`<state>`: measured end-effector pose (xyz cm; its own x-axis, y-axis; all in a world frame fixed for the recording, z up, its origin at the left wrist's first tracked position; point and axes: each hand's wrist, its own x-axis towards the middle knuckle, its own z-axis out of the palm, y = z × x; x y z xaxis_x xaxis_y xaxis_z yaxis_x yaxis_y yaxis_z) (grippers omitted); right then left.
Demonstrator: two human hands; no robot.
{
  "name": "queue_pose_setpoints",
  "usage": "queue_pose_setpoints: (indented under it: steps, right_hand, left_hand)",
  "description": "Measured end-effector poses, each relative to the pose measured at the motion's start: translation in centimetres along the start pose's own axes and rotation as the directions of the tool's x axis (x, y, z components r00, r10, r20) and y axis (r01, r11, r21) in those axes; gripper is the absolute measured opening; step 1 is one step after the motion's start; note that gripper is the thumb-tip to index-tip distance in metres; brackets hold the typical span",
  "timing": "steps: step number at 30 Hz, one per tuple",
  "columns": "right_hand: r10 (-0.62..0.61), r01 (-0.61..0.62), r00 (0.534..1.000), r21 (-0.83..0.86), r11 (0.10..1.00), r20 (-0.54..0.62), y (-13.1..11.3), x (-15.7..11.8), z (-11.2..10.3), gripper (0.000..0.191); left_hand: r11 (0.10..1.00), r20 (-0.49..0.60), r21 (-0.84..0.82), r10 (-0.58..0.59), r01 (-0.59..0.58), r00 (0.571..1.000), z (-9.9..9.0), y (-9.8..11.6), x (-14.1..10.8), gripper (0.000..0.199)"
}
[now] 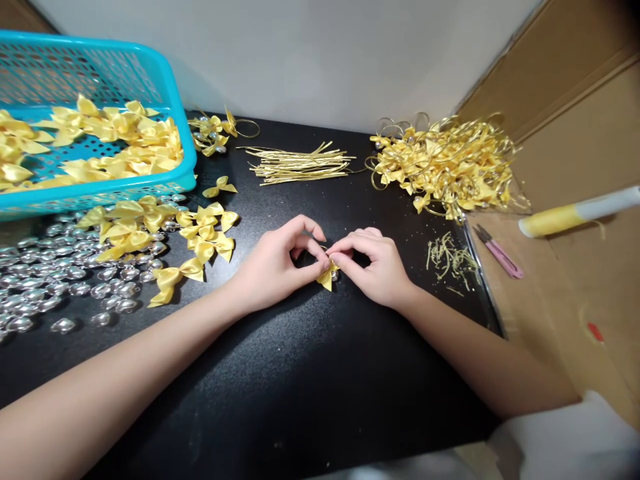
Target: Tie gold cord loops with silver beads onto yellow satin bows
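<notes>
Over the middle of the black table, my left hand (280, 263) and my right hand (375, 263) meet at the fingertips. Between them is a small yellow satin bow (326, 277) with a silver bead by it. Thumb and finger of my left hand pinch the bow's upper left side. My right fingertips close on its right side, hiding part of it. A thin gold cord seems to loop up beside the bow, but the fingers cover most of it. To the left lie loose yellow bows (207, 233) and many silver beads (120, 287).
A blue basket (187, 150) of yellow bows stands at the back left. Gold ties (300, 164) lie at the back, near a heap of finished-looking bows on cords (445, 167). Cord clippings (450, 259) and pink thread snips (500, 252) are on the right, by a yellow-white roll (575, 212).
</notes>
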<state>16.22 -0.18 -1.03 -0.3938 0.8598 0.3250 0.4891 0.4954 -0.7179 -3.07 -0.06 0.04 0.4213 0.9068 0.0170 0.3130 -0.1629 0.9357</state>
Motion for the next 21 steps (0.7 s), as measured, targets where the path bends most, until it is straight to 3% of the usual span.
queue_pose_setpoints:
  steps: [13, 21]
  right_hand:
    - [0.025, -0.025, 0.999, 0.002, 1.000, -0.019, 0.19, 0.08, 0.23, 0.010]
    - [0.093, -0.093, 0.995, 0.008, 0.996, -0.027, -0.08, 0.18, 0.22, 0.012]
  left_hand:
    - [0.999, 0.053, 0.051, 0.010, -0.013, 0.999, 0.18, -0.28, -0.29, 0.019]
    - [0.987, -0.001, 0.152, 0.059, -0.058, 0.998, 0.72, -0.45, -0.43, 0.017]
